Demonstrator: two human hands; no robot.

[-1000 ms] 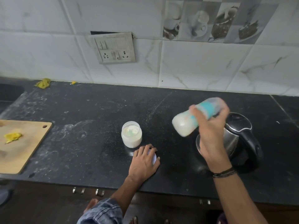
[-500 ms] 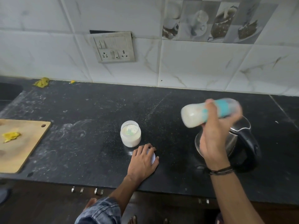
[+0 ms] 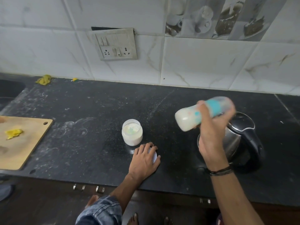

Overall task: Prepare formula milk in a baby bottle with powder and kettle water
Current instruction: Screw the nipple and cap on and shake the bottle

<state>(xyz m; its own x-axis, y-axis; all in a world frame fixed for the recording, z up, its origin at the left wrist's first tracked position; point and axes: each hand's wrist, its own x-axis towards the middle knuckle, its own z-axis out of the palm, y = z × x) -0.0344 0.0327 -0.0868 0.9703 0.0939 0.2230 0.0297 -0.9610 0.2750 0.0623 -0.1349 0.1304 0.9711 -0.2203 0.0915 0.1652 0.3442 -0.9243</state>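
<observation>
While the right hand [image 3: 211,143] wraps its fingers around the baby bottle [image 3: 188,119], the bottle hangs above the black countertop [image 3: 81,111], tipped almost on its side, with its milky base to the left and its blurred teal collar to the right. Just behind that hand stands the steel electric kettle [image 3: 240,140], lid closed. Palm down, the left hand [image 3: 144,159] rests with fingers spread over a white lid [image 3: 154,157], gripping nothing. The open powder jar [image 3: 132,134] stands upright just beyond those fingers. A wooden cutting board [image 3: 24,143] with a yellow scrap [image 3: 13,133] lies far left.
</observation>
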